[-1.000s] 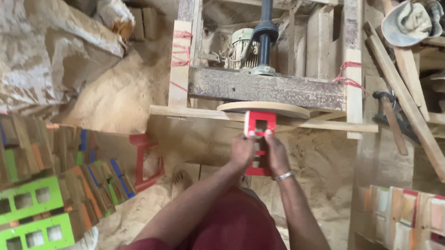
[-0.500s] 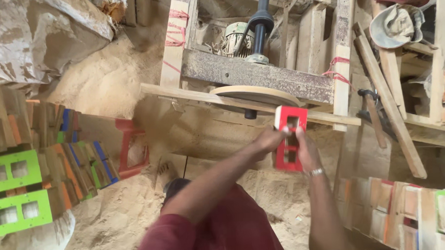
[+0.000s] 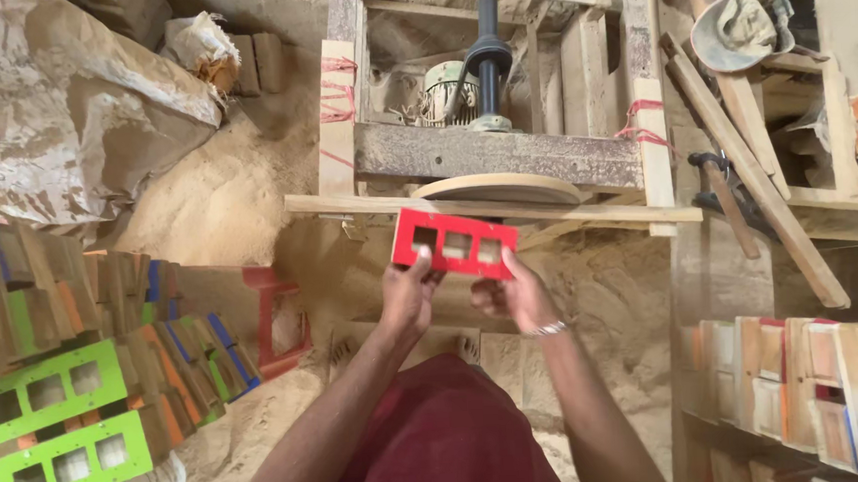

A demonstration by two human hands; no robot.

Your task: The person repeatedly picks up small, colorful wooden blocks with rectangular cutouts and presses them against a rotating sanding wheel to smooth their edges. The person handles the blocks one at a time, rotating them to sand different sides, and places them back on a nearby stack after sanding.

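Observation:
A red wooden panel [image 3: 456,240] with three rectangular cut-outs is held level in both hands. My left hand [image 3: 408,292] grips its lower left edge. My right hand [image 3: 513,293], with a metal bracelet at the wrist, grips its lower right edge. The panel's upper edge is close under a round wooden disc [image 3: 500,188] mounted on a rough wooden frame [image 3: 497,153]. Whether it touches the disc cannot be told. A motor [image 3: 447,91] and a dark shaft [image 3: 486,50] sit behind the frame.
Green panels with cut-outs [image 3: 56,426] and stacked coloured boards [image 3: 143,321] lie at left. Another red panel [image 3: 280,320] stands in sawdust. More painted panels [image 3: 792,379] are stacked at right. Sacks [image 3: 67,122], a hammer [image 3: 721,194] and a cap [image 3: 743,25] are around.
The red panel was upright and is now turned level, held by both hands just under the disc. The view has shifted back toward the left.

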